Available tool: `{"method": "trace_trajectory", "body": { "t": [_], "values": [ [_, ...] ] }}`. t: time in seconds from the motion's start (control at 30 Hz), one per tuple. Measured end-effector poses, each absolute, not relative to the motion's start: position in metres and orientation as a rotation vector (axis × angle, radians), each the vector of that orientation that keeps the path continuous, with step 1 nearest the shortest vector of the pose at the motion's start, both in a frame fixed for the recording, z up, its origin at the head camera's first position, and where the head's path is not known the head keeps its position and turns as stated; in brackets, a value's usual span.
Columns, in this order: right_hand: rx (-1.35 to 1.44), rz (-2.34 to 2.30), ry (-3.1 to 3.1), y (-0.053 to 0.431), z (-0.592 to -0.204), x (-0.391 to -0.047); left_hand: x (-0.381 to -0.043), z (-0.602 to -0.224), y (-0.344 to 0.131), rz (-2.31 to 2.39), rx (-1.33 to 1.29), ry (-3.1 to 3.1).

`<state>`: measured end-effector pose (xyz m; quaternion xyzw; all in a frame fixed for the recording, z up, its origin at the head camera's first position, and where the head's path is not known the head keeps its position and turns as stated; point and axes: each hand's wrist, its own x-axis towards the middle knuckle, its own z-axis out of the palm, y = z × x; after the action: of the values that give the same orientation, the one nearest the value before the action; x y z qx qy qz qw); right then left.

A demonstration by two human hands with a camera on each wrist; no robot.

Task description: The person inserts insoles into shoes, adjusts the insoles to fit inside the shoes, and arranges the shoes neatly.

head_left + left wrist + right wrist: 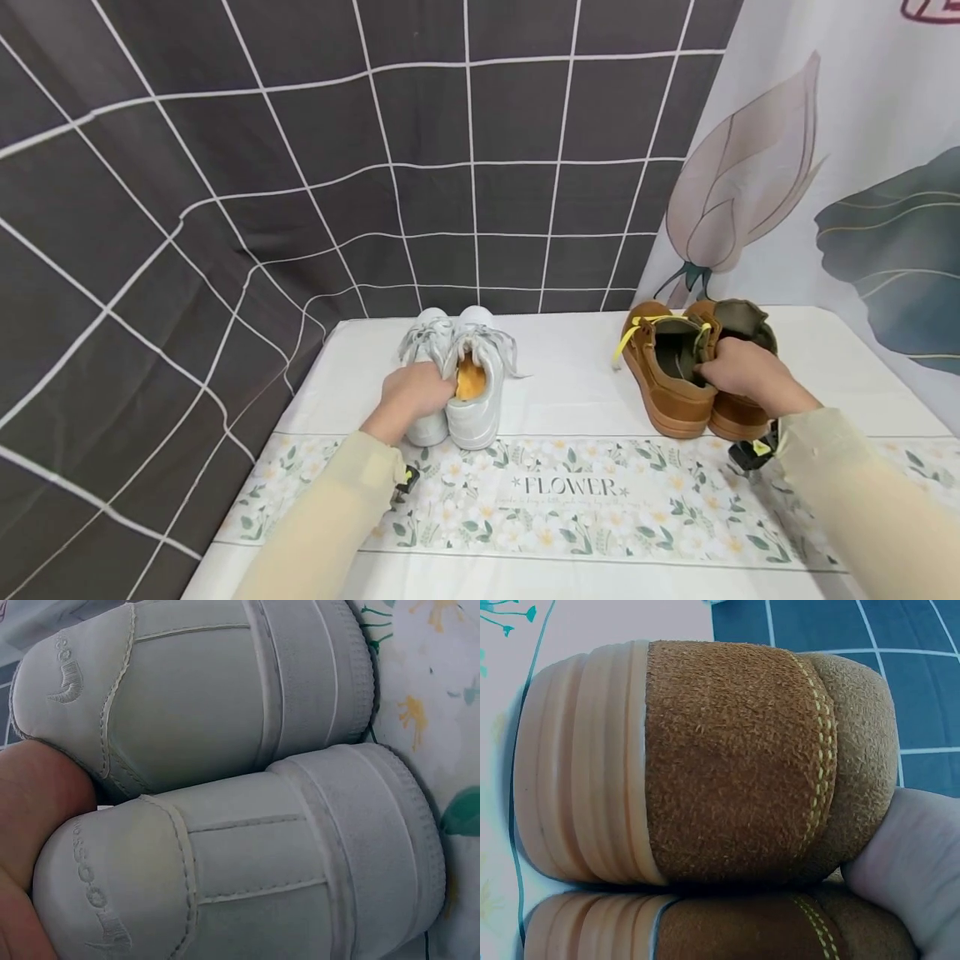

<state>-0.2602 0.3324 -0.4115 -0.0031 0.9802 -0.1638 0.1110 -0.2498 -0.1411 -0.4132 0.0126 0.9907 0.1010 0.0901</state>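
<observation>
Two white sneakers stand side by side at the left, toes toward the dark cloth: a left one [427,431] and a right one [476,427] with a yellow-orange insole. My left hand [417,392] grips them where their heel collars meet; in the left wrist view its fingers [45,795] go between the two heels. At the right is a pair of brown suede shoes, one with yellow laces [675,402] and its mate [738,418] beside it. My right hand [742,371] pinches their adjoining collars, its fingertips hidden inside the openings.
A white tablecloth [570,375] with a floral band reading "FLOWER" covers the table. Dark grid-patterned cloth [517,200] hangs behind and to the left. A pale curtain with a flower print [720,192] hangs behind the right side.
</observation>
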Motion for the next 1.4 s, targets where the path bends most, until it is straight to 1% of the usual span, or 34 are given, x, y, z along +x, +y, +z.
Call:
{"method": "trace_trajectory", "body": {
  "t": [0.33, 0.63, 0.9, 1.4],
  "values": [
    [-0.002, -0.485, 2.898, 0.323, -0.408, -0.257, -0.248, -0.413, -0.144, 0.285, 0.009, 2.963],
    [-0.017, -0.487, 2.956, 0.314, -0.414, -0.254, -0.246, -0.407, -0.139, 0.269, -0.007, 2.968],
    [-0.036, -0.500, 2.977, 0.288, -0.411, -0.255, -0.241, -0.396, -0.124, 0.279, 0.021, 2.960],
    [-0.049, -0.511, 3.000, 0.249, -0.407, -0.255, -0.247, -0.399, -0.093, 0.234, 0.054, 2.964]
  ]
}}
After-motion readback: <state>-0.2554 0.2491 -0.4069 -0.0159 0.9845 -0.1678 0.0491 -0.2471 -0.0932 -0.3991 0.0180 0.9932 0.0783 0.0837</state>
